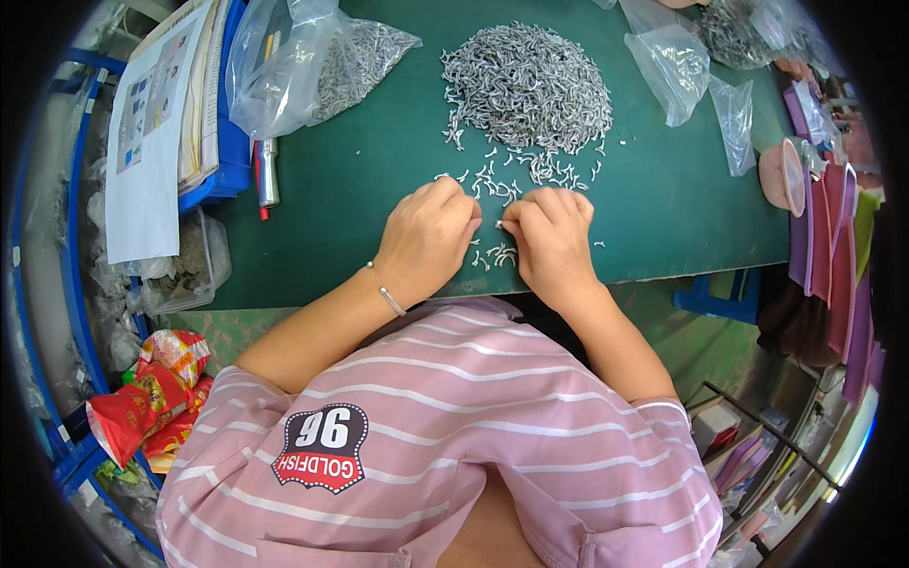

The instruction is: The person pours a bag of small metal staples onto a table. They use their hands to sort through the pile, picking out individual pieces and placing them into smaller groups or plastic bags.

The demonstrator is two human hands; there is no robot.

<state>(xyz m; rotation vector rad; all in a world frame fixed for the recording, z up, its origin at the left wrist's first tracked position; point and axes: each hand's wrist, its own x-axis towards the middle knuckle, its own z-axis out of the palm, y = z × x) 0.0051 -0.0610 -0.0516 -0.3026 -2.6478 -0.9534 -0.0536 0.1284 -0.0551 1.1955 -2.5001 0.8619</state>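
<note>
Before me on the green tabletop rises a large heap of small curved whitish-grey pieces, apparently metal or plastic. Loose pieces trail from the heap towards my hands. My right hand pinches one small piece between thumb and forefinger. Close beside it, my left hand has its fingers curled together; whether anything is between its fingertips is hidden. A smaller scatter of pieces lies between my two hands, near the table's front edge.
A clear plastic bag of similar pieces stands at the back left. Beside it are a blue bin with papers, a silver-and-red pen-like tool and a clear plastic tub. Plastic bags and a pink cup sit right.
</note>
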